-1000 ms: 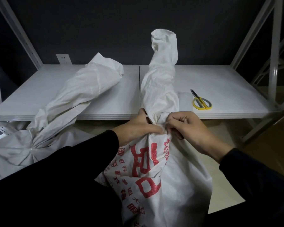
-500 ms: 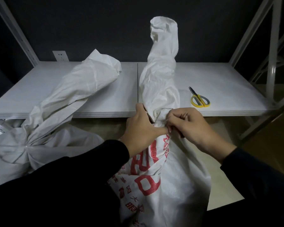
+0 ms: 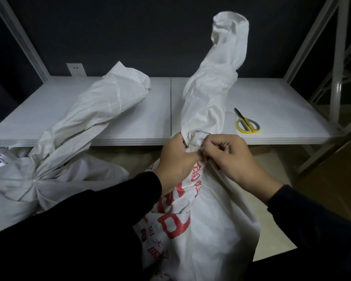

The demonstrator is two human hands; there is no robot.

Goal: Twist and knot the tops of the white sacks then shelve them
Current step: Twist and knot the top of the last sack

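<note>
- Our left hand [image 3: 176, 159] curls tightly round the gathered neck of the red-printed white sack [image 3: 209, 224], just in front of the shelf [image 3: 282, 102] edge. We judge this grip keeps the twist from unwinding.
- Our right hand [image 3: 231, 159] is curled too, its fingertips pinching the same neck right against the left hand, probably to cinch it. The hands hide whether a knot has formed.
- The twisted top [image 3: 209, 94] rises above the shelf's front edge and leans toward its back. The sack's body hangs below the shelf edge, not yet shelved.
- A second white sack [image 3: 18, 191] sits below the shelf's left end, neck already cinched, with its long top draped onto the shelf.
- Yellow-handled scissors [image 3: 247, 125] lie on the shelf, right of the twisted top and close by.
</note>
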